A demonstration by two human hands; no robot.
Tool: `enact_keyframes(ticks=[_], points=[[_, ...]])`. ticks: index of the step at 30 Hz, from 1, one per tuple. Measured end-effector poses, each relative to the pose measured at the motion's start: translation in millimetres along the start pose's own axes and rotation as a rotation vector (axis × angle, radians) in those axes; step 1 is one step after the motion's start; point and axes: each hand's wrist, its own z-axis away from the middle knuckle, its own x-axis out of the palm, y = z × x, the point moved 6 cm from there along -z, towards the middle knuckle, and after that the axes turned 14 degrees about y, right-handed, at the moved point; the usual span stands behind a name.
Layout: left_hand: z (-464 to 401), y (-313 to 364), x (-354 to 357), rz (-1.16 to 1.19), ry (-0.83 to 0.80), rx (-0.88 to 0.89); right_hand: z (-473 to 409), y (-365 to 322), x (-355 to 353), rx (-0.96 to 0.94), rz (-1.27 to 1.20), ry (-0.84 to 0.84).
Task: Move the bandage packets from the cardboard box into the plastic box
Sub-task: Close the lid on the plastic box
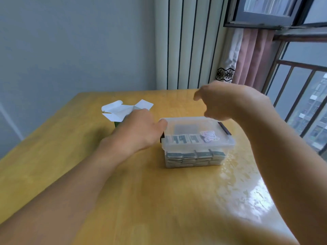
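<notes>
Packets (pixel 195 157) stacked inside plastic box (pixel 198 149), lid on. Cardboard box (pixel 123 112) open, behind left hand (pixel 139 131). Left fingers extended at lid edge; right hand (pixel 228 103) loosely curled above, holding nothing. Risk: a one-sided push skids the box on the glossy surface (pixel 177 200).

Two bare forearms reach forward from the bottom corners of the view. The left hand (pixel 139 131) lies palm down, back of the hand toward the camera, its fingers stretched ahead and its thumb pointing to the right — holding nothing visible. The right hand (pixel 228 101) hangs higher, wrist bent — its fingers loosely curled downward and blurred, with nothing in its grip.
</notes>
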Motion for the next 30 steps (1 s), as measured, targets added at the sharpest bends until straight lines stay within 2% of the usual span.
enact_keyframes(ticks=[2,3,7,8,10,12,13,15,18,23,26,27,28,30], points=[[-7.9,-11.5,-23.0,0.014,0.124,-0.003,-1.5,-42.2,-15.5,-0.125,-0.335,0.253],[-9.1,-21.9,-40.7,-0.007,0.179,-0.011,-3.4,-69.3,-17.7,-0.195,-0.457,0.286],[-8.8,-53.0,-62.5,0.010,0.218,-0.089,-28.3,-124.2,31.7,-0.282,-0.352,0.112],[-8.4,-59.1,-62.9,0.005,0.216,-0.099,-36.7,-131.0,37.4,-0.290,-0.347,0.113],[-5.1,-66.8,-69.6,0.013,0.259,-0.115,-47.4,-138.7,31.1,-0.287,-0.375,0.171],[-2.7,-71.0,-79.9,0.071,0.397,-0.116,-49.7,-132.2,12.8,-0.291,-0.464,0.267],[-0.1,-70.0,-86.2,0.115,0.475,-0.103,-45.7,-121.6,-2.2,-0.274,-0.524,0.323],[8.1,-57.6,-93.7,0.228,0.519,-0.053,-26.6,-87.8,-39.5,-0.225,-0.684,0.454],[13.4,5.2,-84.4,0.521,0.341,0.076,24.0,-16.5,-84.1,-0.115,-0.865,0.573],[36.9,170.6,-16.1,0.762,-0.015,0.315,151.3,126.2,-90.4,0.154,-0.839,0.645],[92.0,270.8,48.6,0.767,-0.261,0.474,260.7,212.6,-64.2,0.461,-0.945,0.690],[102.3,286.5,57.6,0.721,-0.265,0.532,281.5,229.7,-52.2,0.544,-0.996,0.705],[131.8,316.5,83.8,0.676,-0.304,0.609,332.6,252.5,-31.3,0.713,-0.972,0.705],[186.5,360.9,122.6,0.582,-0.380,0.761,415.5,284.2,24.4,0.974,-0.895,0.612]])
